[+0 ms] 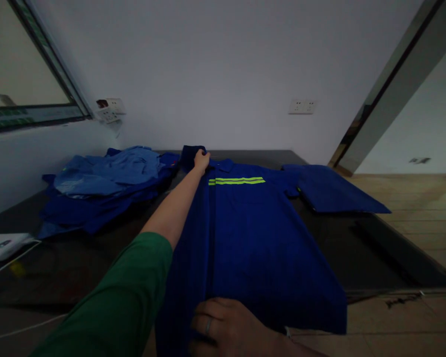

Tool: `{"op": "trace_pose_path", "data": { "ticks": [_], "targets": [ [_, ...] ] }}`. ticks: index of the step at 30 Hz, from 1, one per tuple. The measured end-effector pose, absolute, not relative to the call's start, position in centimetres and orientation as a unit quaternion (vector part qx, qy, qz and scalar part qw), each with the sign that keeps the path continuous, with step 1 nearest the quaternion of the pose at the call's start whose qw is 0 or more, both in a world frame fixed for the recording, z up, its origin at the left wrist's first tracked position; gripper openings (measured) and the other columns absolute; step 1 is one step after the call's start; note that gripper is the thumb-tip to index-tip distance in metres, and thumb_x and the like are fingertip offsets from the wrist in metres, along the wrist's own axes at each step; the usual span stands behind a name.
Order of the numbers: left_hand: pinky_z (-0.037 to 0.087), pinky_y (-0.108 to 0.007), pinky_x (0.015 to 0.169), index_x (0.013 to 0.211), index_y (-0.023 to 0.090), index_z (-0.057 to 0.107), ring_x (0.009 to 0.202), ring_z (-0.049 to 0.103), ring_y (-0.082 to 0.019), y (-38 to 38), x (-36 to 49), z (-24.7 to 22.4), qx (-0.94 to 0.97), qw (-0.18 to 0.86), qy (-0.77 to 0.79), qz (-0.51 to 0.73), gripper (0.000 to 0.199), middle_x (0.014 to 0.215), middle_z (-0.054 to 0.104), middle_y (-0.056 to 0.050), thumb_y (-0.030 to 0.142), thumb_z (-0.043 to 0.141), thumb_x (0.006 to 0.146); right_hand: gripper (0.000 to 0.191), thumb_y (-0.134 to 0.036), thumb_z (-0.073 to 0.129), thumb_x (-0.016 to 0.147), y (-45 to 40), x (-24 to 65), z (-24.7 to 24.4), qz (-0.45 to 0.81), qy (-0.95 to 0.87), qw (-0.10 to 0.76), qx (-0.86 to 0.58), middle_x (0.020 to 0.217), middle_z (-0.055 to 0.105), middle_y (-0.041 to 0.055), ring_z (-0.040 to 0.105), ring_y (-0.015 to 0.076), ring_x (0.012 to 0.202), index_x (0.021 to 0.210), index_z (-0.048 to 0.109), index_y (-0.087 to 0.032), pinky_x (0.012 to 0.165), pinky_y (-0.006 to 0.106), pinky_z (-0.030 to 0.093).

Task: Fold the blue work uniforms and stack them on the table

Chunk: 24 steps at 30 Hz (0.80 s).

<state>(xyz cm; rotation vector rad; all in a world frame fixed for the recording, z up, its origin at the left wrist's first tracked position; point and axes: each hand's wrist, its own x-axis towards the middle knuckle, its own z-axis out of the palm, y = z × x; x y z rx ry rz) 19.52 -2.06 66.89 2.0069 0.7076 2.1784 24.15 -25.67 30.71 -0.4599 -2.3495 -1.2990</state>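
Note:
A dark blue short-sleeved work shirt point(260, 238) lies spread on the dark table, collar toward the wall, with two yellow-green stripes across its chest. My left hand point(201, 159), its arm stretched out in a green sleeve, pinches the cloth at the shoulder beside the collar. Near the table's front edge, my right hand point(228, 325) curls over the lower front of the shirt beside the long front edge; a ring is on one finger. Its fingertips are partly hidden, but the fingers are bent round the cloth.
A heap of lighter and darker blue garments point(111, 171) lies at the left. To the right is a flat, folded blue garment stack point(338, 191). A white device point(5, 246) with a cable sits at the left edge. Wall sockets point(302, 106) are behind the table point(334, 253).

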Motion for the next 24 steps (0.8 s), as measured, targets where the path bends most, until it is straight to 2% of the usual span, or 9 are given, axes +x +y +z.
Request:
{"op": "trace_pose_path", "data": {
  "ticks": [7,11,16,24],
  "targets": [
    [0.042,-0.029,0.089,0.096,0.014,0.062,0.105,0.06,-0.025,0.5,26.8,63.8,0.721,0.02,0.297,0.626,0.016,0.111,0.066,-0.015,0.024,0.056,0.086,0.032,-0.045,0.047,0.095,-22.8,25.9,27.4,-0.431,-0.845,0.225,-0.222,0.083,0.068,-0.0011,0.058,0.01,0.073,0.077,0.064,-0.025,0.056,0.019,0.045],
    [0.041,-0.03,0.09,0.095,0.013,0.063,0.107,0.06,-0.026,1.4,27.8,63.7,0.744,-0.002,0.309,0.593,0.016,0.114,0.065,-0.016,0.024,0.058,0.085,0.039,-0.058,0.043,0.092,-22.1,26.4,26.4,-0.426,-0.841,0.233,-0.24,0.087,0.07,-0.0006,0.059,0.0114,0.077,0.083,0.065,-0.027,0.062,0.02,0.047],
    [0.042,-0.029,0.086,0.093,0.014,0.063,0.102,0.061,-0.024,2.1,28.4,63.5,0.755,-0.023,0.315,0.574,0.014,0.109,0.066,-0.014,0.024,0.058,0.085,0.038,-0.053,0.041,0.095,-21.8,27.0,26.2,-0.405,-0.846,0.244,-0.247,0.086,0.071,0.0005,0.059,0.0105,0.074,0.091,0.065,-0.025,0.062,0.019,0.047],
    [0.042,-0.029,0.086,0.092,0.016,0.061,0.101,0.061,-0.023,2.5,29.1,63.6,0.748,-0.036,0.316,0.583,0.014,0.108,0.066,-0.013,0.027,0.054,0.088,0.042,-0.056,0.038,0.095,-22.7,27.4,27.2,-0.372,-0.855,0.269,-0.241,0.085,0.07,0.001,0.059,0.0111,0.071,0.099,0.063,-0.022,0.065,0.02,0.049]
  ]
}}
